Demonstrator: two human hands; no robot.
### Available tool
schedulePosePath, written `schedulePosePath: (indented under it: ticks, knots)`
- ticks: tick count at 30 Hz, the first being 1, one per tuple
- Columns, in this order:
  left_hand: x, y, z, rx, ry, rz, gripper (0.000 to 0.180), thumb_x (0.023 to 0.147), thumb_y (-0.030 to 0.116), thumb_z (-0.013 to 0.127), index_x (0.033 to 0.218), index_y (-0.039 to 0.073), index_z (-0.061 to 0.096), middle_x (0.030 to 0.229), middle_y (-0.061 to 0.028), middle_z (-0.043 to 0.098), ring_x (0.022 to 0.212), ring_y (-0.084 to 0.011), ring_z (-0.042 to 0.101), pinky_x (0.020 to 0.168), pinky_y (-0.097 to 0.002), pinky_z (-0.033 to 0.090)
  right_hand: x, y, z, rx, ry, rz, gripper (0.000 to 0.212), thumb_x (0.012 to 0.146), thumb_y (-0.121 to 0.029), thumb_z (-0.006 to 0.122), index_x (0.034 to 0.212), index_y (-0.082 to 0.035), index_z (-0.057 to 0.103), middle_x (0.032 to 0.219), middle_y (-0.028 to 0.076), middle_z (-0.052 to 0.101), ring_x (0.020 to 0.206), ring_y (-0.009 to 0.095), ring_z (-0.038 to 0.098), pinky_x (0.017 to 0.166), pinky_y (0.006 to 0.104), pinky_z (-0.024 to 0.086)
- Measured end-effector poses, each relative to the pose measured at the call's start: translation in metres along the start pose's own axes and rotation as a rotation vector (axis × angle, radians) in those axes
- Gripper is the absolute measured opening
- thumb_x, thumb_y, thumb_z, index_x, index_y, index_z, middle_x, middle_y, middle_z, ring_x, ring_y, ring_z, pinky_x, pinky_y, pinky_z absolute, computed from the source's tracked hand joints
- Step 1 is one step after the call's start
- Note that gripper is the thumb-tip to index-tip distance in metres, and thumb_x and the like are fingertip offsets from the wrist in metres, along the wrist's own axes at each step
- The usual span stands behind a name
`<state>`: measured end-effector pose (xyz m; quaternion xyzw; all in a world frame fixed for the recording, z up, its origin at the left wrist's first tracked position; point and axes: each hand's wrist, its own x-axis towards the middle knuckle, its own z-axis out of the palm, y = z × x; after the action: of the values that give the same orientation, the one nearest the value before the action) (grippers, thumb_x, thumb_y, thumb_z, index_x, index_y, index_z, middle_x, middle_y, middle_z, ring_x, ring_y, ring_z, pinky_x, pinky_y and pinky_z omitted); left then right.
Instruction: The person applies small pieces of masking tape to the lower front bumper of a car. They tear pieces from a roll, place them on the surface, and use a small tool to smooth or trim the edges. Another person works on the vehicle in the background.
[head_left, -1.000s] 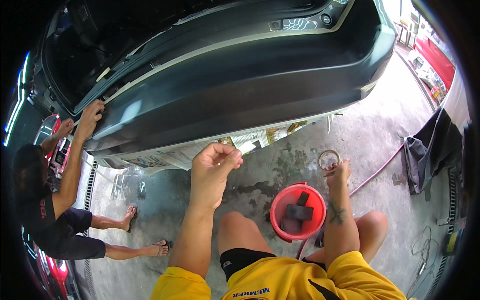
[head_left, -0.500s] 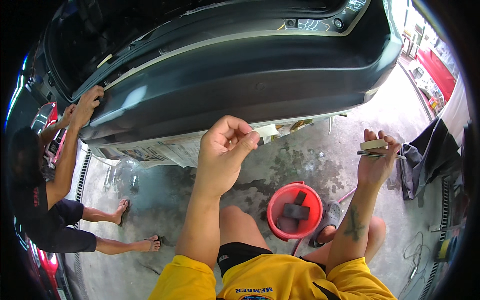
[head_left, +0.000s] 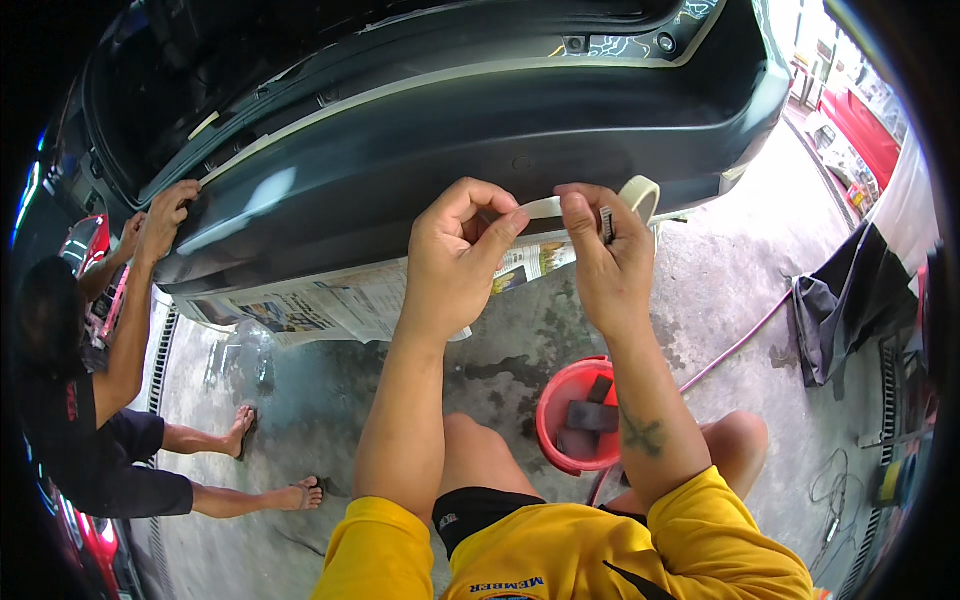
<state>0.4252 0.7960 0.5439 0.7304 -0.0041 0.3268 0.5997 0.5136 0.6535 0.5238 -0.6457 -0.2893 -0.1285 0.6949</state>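
Two hands: the left hand [head_left: 455, 255] pinches one tape strip [head_left: 545, 208], the right hand [head_left: 600, 255] grips one tape roll [head_left: 640, 195] at its two o'clock. One red bucket [head_left: 580, 415] sits at six o'clock.

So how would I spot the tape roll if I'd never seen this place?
Find the big dark car bumper across the top, then the two raised hands in front of it. The roll of masking tape sits in the right hand, with its loose end pinched by the left hand. It is the only pale cream ring here, unlike the red bucket below.
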Motion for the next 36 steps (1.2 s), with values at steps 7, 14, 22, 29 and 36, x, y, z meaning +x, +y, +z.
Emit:
schedulePosePath:
  ticks: [7,14,22,29,36]
  knots:
    - [0.008,-0.006,0.013,0.084,0.185,0.059,0.012,0.095,0.006,0.077,0.098,0.000,0.068,0.089,-0.0009,0.068,0.075,-0.0040,0.058,0.066,-0.0214,0.046,0.010,-0.001,0.011,-0.024,-0.027,0.021,0.017,0.096,-0.018,0.075,0.094,0.000,0.074,0.070,0.002,0.063,0.065,0.009,0.052,0.059,0.0287,0.041]
    - [0.016,-0.014,0.025,0.142,0.360,0.154,0.012,0.092,0.007,0.079,0.095,0.001,0.069,0.084,-0.0039,0.072,0.065,-0.0079,0.060,0.060,-0.0256,0.047,0.019,0.008,0.026,-0.047,0.072,-0.078,0.015,0.090,-0.016,0.081,0.091,-0.003,0.074,0.082,0.008,0.068,0.076,0.020,0.062,0.070,0.0349,0.049]
    - [0.021,-0.020,0.037,0.211,0.511,0.184,0.014,0.091,0.010,0.080,0.091,0.000,0.070,0.082,-0.0067,0.074,0.066,-0.0108,0.064,0.062,-0.0274,0.051,0.021,0.021,0.036,-0.142,0.216,-0.282,0.013,0.088,-0.015,0.081,0.090,-0.005,0.074,0.087,0.011,0.066,0.082,0.029,0.064,0.074,0.0384,0.050]
    - [0.026,-0.031,0.044,0.223,0.598,0.246,0.018,0.088,0.014,0.082,0.087,0.000,0.072,0.082,-0.0086,0.075,0.074,-0.0175,0.070,0.072,-0.0331,0.055,0.022,0.029,0.042,-0.173,0.265,-0.290,0.014,0.086,-0.016,0.080,0.089,-0.004,0.073,0.084,0.012,0.067,0.082,0.032,0.065,0.073,0.0410,0.051]
    - [0.029,-0.032,0.047,0.193,0.620,0.228,0.017,0.088,0.014,0.081,0.088,0.000,0.072,0.081,-0.0090,0.075,0.073,-0.0184,0.071,0.071,-0.0341,0.056,0.023,0.034,0.047,-0.159,0.288,-0.244,0.015,0.086,-0.017,0.081,0.090,-0.004,0.074,0.088,0.013,0.068,0.081,0.031,0.065,0.071,0.0410,0.051]
